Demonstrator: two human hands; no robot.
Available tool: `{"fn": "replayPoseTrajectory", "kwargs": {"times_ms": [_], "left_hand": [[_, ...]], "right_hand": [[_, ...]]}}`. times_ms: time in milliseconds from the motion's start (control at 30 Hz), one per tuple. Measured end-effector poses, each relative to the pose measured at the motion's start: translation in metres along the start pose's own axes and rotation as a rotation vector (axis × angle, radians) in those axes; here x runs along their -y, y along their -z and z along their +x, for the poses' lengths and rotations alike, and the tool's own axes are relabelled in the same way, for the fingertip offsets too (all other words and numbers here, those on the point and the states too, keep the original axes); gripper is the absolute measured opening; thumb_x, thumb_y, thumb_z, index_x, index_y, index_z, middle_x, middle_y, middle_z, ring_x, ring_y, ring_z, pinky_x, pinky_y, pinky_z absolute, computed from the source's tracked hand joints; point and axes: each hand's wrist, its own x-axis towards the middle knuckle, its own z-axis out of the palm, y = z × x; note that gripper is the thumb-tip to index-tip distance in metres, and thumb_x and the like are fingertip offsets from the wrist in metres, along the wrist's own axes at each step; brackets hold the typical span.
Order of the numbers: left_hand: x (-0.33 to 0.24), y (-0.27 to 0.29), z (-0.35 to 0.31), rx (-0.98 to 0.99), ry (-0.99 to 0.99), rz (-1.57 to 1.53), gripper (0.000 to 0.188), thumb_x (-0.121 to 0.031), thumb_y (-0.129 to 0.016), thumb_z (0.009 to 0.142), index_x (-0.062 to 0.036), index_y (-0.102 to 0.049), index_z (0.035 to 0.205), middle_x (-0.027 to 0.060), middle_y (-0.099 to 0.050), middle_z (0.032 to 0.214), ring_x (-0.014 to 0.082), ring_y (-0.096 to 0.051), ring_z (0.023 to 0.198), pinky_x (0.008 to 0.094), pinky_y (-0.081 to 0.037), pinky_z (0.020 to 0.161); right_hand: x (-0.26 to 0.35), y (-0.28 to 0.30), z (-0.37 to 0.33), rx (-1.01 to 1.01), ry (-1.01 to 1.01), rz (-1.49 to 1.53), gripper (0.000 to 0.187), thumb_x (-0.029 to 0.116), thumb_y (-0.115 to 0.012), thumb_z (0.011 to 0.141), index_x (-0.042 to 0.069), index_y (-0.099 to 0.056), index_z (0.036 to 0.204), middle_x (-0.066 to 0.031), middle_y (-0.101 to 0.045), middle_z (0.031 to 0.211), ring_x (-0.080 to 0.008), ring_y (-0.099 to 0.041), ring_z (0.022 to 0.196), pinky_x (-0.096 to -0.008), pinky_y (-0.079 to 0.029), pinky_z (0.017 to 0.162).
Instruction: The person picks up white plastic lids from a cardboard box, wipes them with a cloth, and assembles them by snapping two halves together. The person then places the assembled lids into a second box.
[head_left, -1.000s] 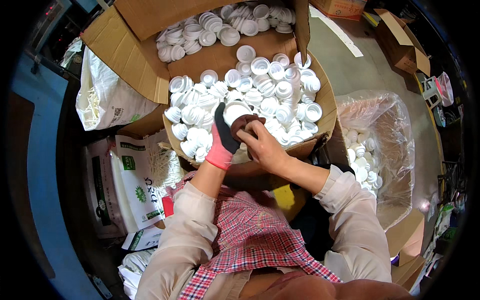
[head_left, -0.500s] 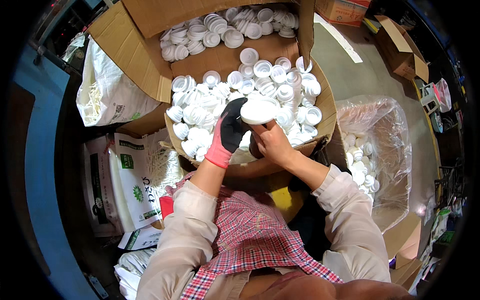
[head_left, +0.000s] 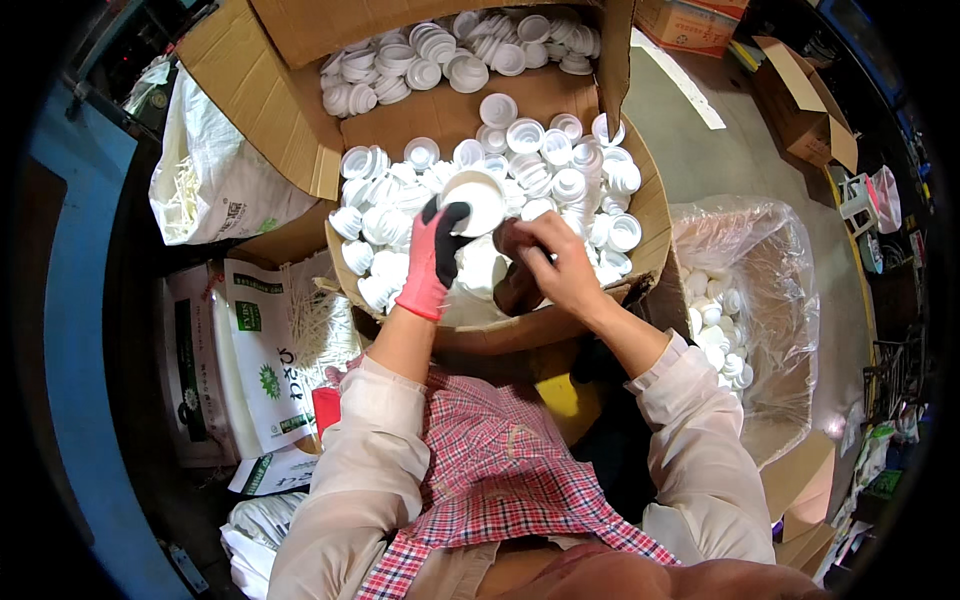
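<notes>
My left hand, in a pink glove with black-coated fingers, grips a round white plastic lid by its edge. The lid's hollow side faces up, above a heap of similar white lids in a large cardboard box. My bare right hand is just right of the held lid and apart from it. Its fingers are curled around a dark brown, rounded thing; shadow hides what kind it is. More brown shows below those fingers, near the box's front edge.
More white lids lie at the box's far end. On the right, a box lined with clear plastic holds white pieces. White sacks and printed bags with thin white sticks stand on the left. An open carton sits far right.
My left hand has moved left and turned the lid, so its hollow side shows. My right hand has come away from the lid, to the right, and the brown thing is more visible.
</notes>
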Motion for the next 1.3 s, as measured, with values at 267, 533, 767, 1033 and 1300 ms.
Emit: {"fn": "replayPoseTrajectory", "kwargs": {"times_ms": [267, 533, 767, 1033, 1300], "left_hand": [[0.048, 0.016, -0.012, 0.219, -0.294, 0.171, 0.026, -0.012, -0.056, 0.090, 0.0002, -0.059, 0.113, 0.0132, -0.062, 0.113, 0.0235, -0.061, 0.105, 0.0380, -0.050, 0.093], [0.017, -0.006, -0.002, 0.606, 0.427, -0.638, 0.100, -0.076, -0.028, 0.088, 0.0117, -0.042, 0.133, 0.0239, -0.051, 0.132, 0.0315, -0.051, 0.122, 0.0406, -0.035, 0.109], [0.027, -0.033, -0.038, 0.266, -0.357, 0.309, 0.037, -0.028, -0.031, 0.105, -0.0018, -0.049, 0.123, 0.0087, -0.055, 0.116, 0.0210, -0.054, 0.108, 0.0319, -0.043, 0.095], [0.042, -0.034, -0.025, -0.022, -0.659, 0.258, 0.026, -0.009, -0.053, 0.091, 0.0026, -0.054, 0.114, 0.0089, -0.059, 0.105, 0.0171, -0.056, 0.097, 0.0304, -0.045, 0.088], [0.027, 0.014, 0.010, 0.151, -0.442, 0.104, 0.055, -0.034, -0.054, 0.092, 0.0036, -0.042, 0.131, 0.0191, -0.052, 0.127, 0.0331, -0.049, 0.119, 0.0456, -0.037, 0.105]], "right_hand": [[0.000, -0.008, 0.001, -0.051, 0.183, -0.077, 0.033, -0.005, -0.063, 0.080, 0.000, -0.061, 0.112, -0.0153, -0.049, 0.097, -0.0313, -0.056, 0.088, -0.0381, -0.048, 0.077], [0.015, -0.011, 0.000, 0.027, 0.486, -0.331, 0.041, 0.000, -0.058, 0.079, 0.002, -0.058, 0.120, -0.0137, -0.050, 0.102, -0.0300, -0.054, 0.095, -0.0371, -0.048, 0.083], [0.010, -0.020, 0.011, -0.108, 0.390, -0.367, 0.049, 0.000, -0.061, 0.077, 0.000, -0.053, 0.125, -0.0162, -0.052, 0.103, -0.0333, -0.055, 0.093, -0.0385, -0.047, 0.081], [-0.001, -0.042, 0.008, -0.139, -0.115, 0.000, 0.039, 0.001, -0.055, 0.085, -0.005, -0.048, 0.123, -0.0223, -0.054, 0.103, -0.0363, -0.055, 0.096, -0.0391, -0.045, 0.085], [-0.054, -0.010, 0.018, 0.230, -0.208, 0.070, 0.037, 0.031, -0.070, 0.086, 0.004, -0.065, 0.110, -0.0153, -0.060, 0.100, -0.0291, -0.061, 0.097, -0.0353, -0.047, 0.085]]}}
